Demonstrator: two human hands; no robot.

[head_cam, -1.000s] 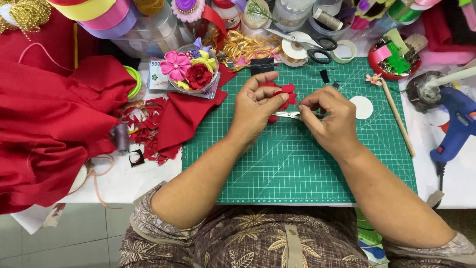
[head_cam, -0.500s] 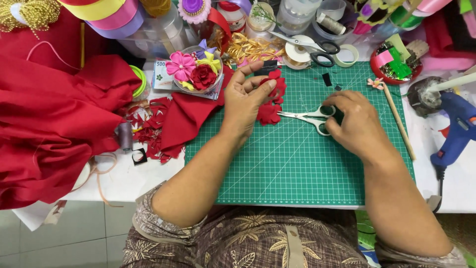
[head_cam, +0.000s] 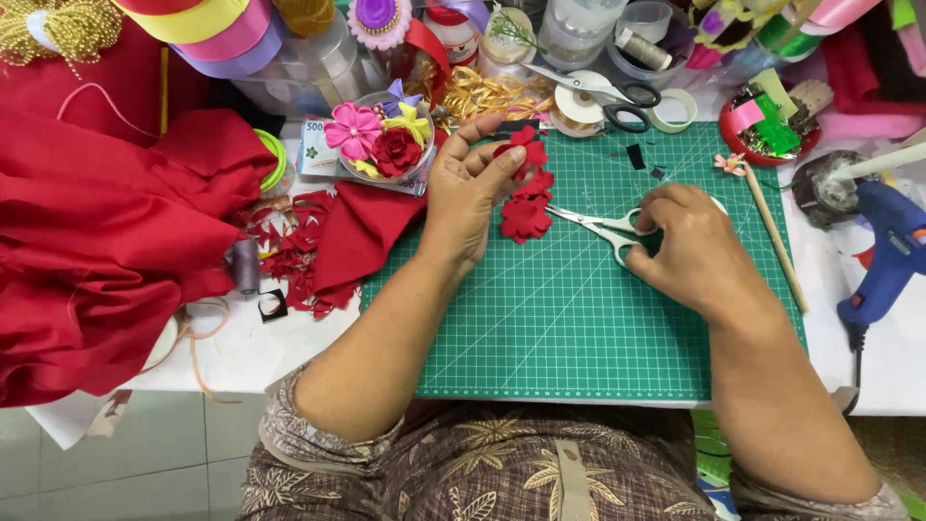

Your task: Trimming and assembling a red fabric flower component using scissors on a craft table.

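The person sits at a table with a green cutting mat (head_cam: 579, 318) in front. The left hand (head_cam: 465, 198) is lifted a little above the mat's upper left part. Its thumb and fingers pinch a string of red fabric petals (head_cam: 526, 193), which hangs down from the fingertips; the lowest petal lies on the mat. The right hand (head_cam: 690, 251) rests on the mat to the right and closes around the handles of small silver scissors (head_cam: 603, 224). The blades are slightly apart and point left, toward the petals, near them but not touching.

To the left of the left hand lies a folded red cloth (head_cam: 357, 232) with many small red scraps (head_cam: 285, 256) beside it. Behind it stands a clear bowl of fabric flowers (head_cam: 378, 135), pink, yellow and red. A second pair of scissors with black handles (head_cam: 603, 95) lies at the top edge of the mat, next to rolls of tape. A blue glue gun (head_cam: 892, 241) lies at the far right, well apart from both hands.
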